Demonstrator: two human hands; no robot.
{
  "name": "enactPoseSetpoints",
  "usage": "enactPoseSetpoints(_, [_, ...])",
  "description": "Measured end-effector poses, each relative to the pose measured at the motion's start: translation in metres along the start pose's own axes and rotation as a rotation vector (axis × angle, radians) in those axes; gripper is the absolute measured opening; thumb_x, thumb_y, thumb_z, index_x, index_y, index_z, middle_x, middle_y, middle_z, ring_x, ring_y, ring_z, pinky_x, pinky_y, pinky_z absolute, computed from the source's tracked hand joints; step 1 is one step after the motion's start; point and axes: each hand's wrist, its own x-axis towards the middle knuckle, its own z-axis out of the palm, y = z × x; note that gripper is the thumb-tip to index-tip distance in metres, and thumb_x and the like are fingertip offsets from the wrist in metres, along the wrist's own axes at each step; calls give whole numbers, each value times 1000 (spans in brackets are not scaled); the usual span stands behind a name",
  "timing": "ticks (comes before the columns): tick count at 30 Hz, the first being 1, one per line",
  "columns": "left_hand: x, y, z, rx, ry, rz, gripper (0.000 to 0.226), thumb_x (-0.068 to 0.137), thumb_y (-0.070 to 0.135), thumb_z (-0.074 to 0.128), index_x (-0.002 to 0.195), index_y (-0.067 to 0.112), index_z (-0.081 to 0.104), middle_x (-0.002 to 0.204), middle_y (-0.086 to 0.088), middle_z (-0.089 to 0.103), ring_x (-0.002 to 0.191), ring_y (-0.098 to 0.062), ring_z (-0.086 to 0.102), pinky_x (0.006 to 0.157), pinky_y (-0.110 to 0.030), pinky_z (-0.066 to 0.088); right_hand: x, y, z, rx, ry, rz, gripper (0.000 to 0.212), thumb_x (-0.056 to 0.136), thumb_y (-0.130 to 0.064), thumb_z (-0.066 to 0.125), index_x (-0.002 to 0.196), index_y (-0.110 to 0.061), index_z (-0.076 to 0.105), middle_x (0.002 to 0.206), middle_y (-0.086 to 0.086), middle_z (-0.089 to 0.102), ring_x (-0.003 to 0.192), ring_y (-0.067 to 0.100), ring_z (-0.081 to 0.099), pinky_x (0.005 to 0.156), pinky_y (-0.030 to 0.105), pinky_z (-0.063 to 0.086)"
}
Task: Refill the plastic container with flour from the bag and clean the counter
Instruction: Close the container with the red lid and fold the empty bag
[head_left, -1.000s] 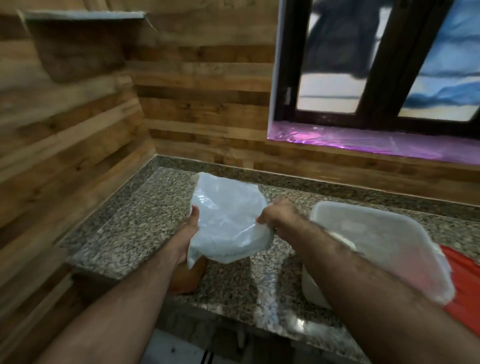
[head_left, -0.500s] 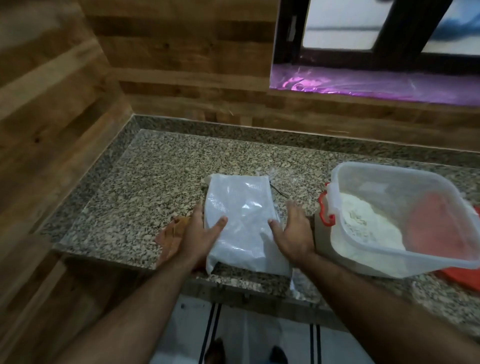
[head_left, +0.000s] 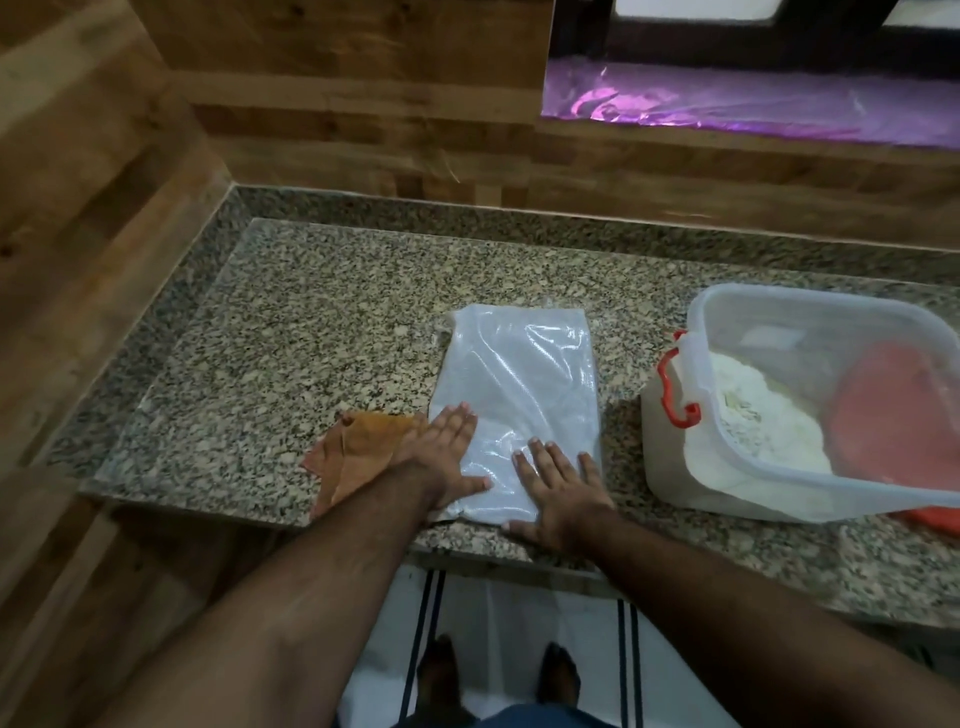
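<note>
Bag (head_left: 519, 395) lies flat on the counter (head_left: 291, 343), just left of the container (head_left: 810, 405) holding flour. Left hand (head_left: 444, 457) and right hand (head_left: 558, 491) are spread, palms pressing its near end. I'd smooth away from the edge, then fold.

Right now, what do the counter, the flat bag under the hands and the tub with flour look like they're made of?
Counter: looks like polished granite, with speckled grey, black and cream grain; it could be an imitation.
Bag: thin, glossy plastic film, whitish and translucent, with wrinkles that catch the light.
Tub: frosted, semi-clear rigid plastic; the flour shows through its wall, and the clip looks like red plastic.
</note>
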Motion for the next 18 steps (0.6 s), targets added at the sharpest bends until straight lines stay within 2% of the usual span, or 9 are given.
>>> enactPoseSetpoints(3, [4,-4,-3,35,-22,-22,117,92,91,33,167,25,-27,174,-2,-34,164,-25,-25,132,-59,-8,5,2,-4,39,-35,0,112,86,-94,24,164,-31,-25,170,1,-35,161,25,-25,128,62,-8])
enactPoseSetpoints(6, [7,-6,-16,80,-55,-11,123,89,92,40,170,23,-21,178,-5,-25,166,-29,-16,131,-61,-9,8,6,-15,70,-99,-24,111,88,-92,29,166,-30,-21,172,3,-31,162,27,-20,128,61,-3])
enactPoseSetpoints(8, [8,-1,-31,97,-1,5,119,89,89,45,173,19,-2,182,-9,-5,168,-28,1,132,-61,-4,8,6,-33,70,-100,-14,100,95,-81,37,170,-28,-3,178,7,-11,165,28,1,129,58,9])
enactPoseSetpoints(10, [11,4,-46,44,151,-5,101,96,80,46,170,16,19,179,-12,17,165,-28,16,133,-57,4,8,3,-57,71,34,4,73,102,-62,43,164,-25,29,171,11,30,154,32,34,123,53,29])
enactPoseSetpoints(12, [16,5,-55,4,179,-15,91,103,72,42,172,18,15,181,-11,8,167,-30,11,133,-55,4,8,0,-75,58,137,47,59,103,-50,48,155,-24,41,159,9,45,145,32,44,118,52,36])
enactPoseSetpoints(13, [17,4,-57,28,134,-12,91,104,71,41,173,21,8,182,-10,-1,167,-31,6,133,-55,3,10,0,-79,66,125,78,62,101,-51,53,156,-26,40,161,9,43,146,33,43,118,53,37])
enactPoseSetpoints(15, [20,0,-57,94,4,-4,103,98,77,47,173,26,0,182,-9,-8,168,-33,4,133,-58,3,13,2,-80,115,-21,153,86,91,-60,67,162,-30,30,170,9,31,149,36,40,121,56,35])
enactPoseSetpoints(17, [23,-6,-52,94,-105,-17,127,83,87,62,172,31,-9,181,-8,-13,167,-36,2,132,-60,4,10,2,-73,137,-143,192,117,78,-64,82,168,-33,14,177,7,10,156,38,30,124,61,30])
enactPoseSetpoints(18, [25,-8,-49,85,-138,-22,140,74,90,69,171,33,-15,180,-6,-18,167,-37,-3,132,-60,3,7,1,-69,121,-143,194,127,74,-62,86,169,-33,6,178,7,3,159,38,24,125,63,26])
